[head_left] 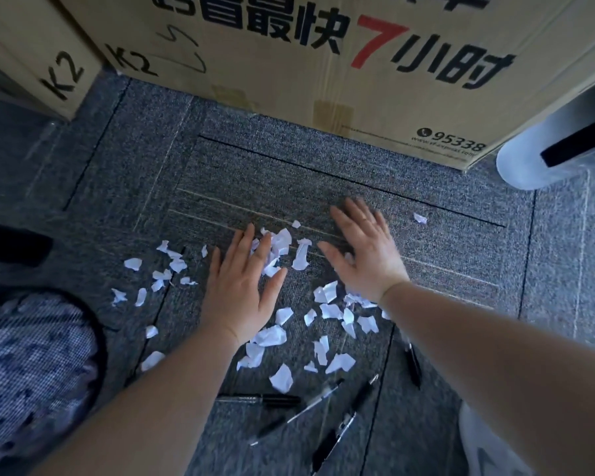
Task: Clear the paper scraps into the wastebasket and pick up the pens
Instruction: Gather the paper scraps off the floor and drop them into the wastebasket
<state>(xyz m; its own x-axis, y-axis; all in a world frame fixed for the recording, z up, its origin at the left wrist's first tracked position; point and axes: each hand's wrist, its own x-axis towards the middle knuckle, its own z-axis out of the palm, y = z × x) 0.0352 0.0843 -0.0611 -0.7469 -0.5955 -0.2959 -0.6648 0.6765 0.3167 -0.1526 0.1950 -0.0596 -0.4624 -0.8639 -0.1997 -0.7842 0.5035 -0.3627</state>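
Several white paper scraps (330, 312) lie scattered over the grey carpet, more of them to the left (162, 273). My left hand (243, 286) lies flat with straight fingers, touching a small heap of scraps (279, 245). My right hand (366, 252) is spread flat on the carpet just right of that heap, slightly blurred. One lone scrap (420, 218) lies farther right. Several black pens lie near me: one (258, 399), one (299, 410), one (344, 424) and one (413, 364). The mesh wastebasket (31, 365) stands at the lower left.
A large printed cardboard box (323, 56) stands close ahead, a smaller box (38, 53) to its left. A grey cylindrical object (557, 149) sits at the right. A white shoe (485, 448) shows at the bottom right.
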